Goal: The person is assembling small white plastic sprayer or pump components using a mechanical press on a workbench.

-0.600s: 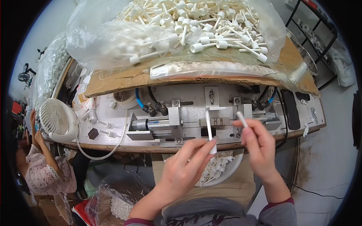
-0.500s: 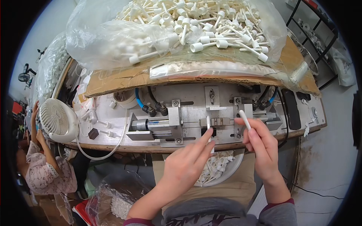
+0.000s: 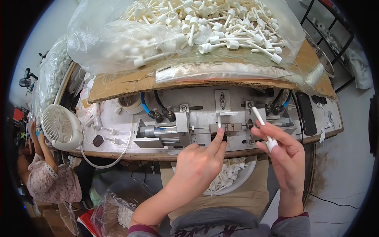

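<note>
- The left hand (image 3: pixel 201 164) reaches in to the middle of the machine, its index fingertip at the near end of a white stick (image 3: pixel 219 121); whether thumb and fingers close on anything, I cannot tell (the back of the hand hides it).
- That white stick points away from the person, at the small metal block (image 3: pixel 232 127).
- The right hand (image 3: pixel 287 160) pinches a capped stick (image 3: pixel 259 117) by its cap, with the stick tilted up and to the left, near the machine's right side.
- 2 metal cylinder units, the left unit (image 3: pixel 164 130) and the right unit (image 3: pixel 278 122), flank the block on the table (image 3: pixel 177 96).
- Below the left hand is a white bowl (image 3: pixel 248 173) of white pieces.
- Beyond the machine, a pile of capped sticks (image 3: pixel 221 23) lies in clear plastic over cardboard (image 3: pixel 118 85).
- A fan (image 3: pixel 61 126) stands at left.
</note>
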Motion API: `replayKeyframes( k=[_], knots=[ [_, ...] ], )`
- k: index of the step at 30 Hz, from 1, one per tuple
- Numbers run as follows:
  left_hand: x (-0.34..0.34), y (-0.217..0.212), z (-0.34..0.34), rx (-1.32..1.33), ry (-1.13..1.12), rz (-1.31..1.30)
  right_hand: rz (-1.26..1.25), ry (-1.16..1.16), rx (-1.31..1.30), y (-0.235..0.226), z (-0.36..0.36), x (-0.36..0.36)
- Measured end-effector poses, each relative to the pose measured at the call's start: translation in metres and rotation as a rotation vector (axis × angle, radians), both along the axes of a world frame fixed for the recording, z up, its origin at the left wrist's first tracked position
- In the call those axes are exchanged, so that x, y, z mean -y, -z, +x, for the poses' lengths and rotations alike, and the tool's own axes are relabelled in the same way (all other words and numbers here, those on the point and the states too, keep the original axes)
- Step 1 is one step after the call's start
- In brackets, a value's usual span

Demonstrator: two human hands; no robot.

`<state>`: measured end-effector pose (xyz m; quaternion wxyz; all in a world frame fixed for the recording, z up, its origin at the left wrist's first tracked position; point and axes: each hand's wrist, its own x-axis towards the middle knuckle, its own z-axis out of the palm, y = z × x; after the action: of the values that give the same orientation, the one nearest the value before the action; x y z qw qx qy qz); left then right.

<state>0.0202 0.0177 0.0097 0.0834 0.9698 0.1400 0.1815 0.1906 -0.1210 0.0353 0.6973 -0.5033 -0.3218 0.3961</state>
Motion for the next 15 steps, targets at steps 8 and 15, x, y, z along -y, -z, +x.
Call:
replayKeyframes(
  k=[8, 15],
  knots=[
    [-0.072, -0.057, 0.036, 0.506, -0.048, 0.004, -0.082, 0.013, 0.627, 0.005, -0.008, 0.008],
    [-0.127, -0.065, 0.084, 0.332, -0.192, 0.004, -0.026, 0.017, 1.359, 0.038, -0.026, -0.021]
  ],
)
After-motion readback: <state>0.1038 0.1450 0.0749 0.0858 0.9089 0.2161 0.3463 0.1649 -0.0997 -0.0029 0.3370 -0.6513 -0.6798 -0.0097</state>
